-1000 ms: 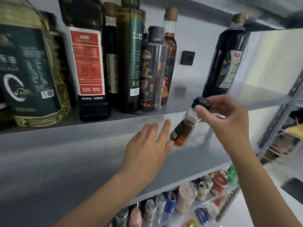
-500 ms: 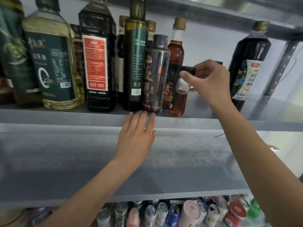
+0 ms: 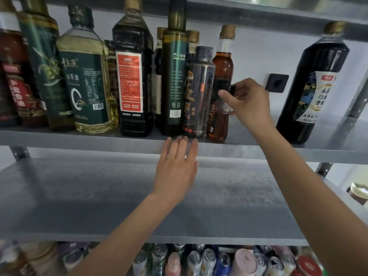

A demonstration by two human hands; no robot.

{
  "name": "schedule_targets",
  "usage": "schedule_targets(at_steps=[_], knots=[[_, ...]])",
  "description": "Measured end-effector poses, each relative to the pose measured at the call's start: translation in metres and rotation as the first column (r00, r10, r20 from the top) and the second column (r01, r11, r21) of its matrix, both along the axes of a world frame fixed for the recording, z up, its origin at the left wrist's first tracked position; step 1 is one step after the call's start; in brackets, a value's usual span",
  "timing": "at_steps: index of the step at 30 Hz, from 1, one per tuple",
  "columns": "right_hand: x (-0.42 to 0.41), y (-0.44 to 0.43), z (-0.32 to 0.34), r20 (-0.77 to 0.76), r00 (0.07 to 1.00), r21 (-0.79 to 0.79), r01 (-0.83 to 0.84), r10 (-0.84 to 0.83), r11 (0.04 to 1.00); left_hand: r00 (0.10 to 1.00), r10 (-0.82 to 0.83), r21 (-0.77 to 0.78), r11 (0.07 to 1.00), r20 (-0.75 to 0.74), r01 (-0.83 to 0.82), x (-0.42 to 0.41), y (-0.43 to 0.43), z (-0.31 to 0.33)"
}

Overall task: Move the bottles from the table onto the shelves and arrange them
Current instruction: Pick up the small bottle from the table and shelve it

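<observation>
right hand (image 3: 249, 102) pinches small black-capped bottle (image 3: 219, 124) of amber liquid | left hand (image 3: 176, 168) flat against grey metal shelf (image 3: 79, 139)

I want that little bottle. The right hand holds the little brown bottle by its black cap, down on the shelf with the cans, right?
No. The right hand holds the little brown bottle by its black cap on the upper shelf, beside tall bottles; the head view shows it.

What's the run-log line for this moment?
phase: placing | right hand: pinches black cap of small amber glass bottle, upright on grey metal upper shelf | left hand: open, fingertips at shelf edge
</observation>
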State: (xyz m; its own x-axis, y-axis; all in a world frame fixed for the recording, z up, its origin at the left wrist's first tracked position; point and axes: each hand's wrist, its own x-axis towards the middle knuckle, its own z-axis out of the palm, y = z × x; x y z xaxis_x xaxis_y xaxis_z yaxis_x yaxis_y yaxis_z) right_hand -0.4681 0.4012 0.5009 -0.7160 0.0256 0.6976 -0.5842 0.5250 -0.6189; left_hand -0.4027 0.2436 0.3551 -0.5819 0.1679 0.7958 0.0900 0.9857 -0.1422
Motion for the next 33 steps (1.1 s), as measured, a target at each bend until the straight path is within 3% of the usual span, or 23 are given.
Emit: schedule_targets(at_steps=[9,13,17,24,27,29,33], knots=[[-0.002,0.0,-0.011,0.015,0.998,-0.038,-0.053,0.053,0.998,1.0,0.011,0.021,1.0,-0.02,-0.01,-0.005,0.005,-0.005],[0.005,0.003,-0.029,0.128,0.988,-0.015,-0.08,0.081,0.997,1.0,0.02,0.005,1.0,-0.021,-0.019,-0.007,0.004,-0.008],[0.007,0.003,-0.045,0.188,0.982,0.042,-0.041,0.033,0.998,1.0,0.015,-0.007,1.0,-0.012,-0.015,-0.009,0.002,-0.011],[0.006,-0.008,-0.05,0.188,0.982,0.008,0.016,-0.017,1.0,0.999,-0.042,-0.045,0.998,0.015,0.042,-0.011,-0.006,-0.017],[0.016,-0.007,-0.061,0.192,0.976,-0.008,0.102,-0.099,0.995,0.993,-0.104,-0.025,0.994,0.052,0.106,-0.01,-0.01,-0.019],[0.03,-0.002,-0.076,0.125,0.96,0.08,0.243,-0.252,0.967,0.979,-0.194,0.024,0.981,0.065,0.193,-0.007,-0.013,-0.022],[0.081,0.01,-0.127,-0.068,0.821,0.195,0.568,-0.566,0.8,0.896,-0.427,0.102,0.903,0.123,0.416,0.005,-0.015,-0.052]])
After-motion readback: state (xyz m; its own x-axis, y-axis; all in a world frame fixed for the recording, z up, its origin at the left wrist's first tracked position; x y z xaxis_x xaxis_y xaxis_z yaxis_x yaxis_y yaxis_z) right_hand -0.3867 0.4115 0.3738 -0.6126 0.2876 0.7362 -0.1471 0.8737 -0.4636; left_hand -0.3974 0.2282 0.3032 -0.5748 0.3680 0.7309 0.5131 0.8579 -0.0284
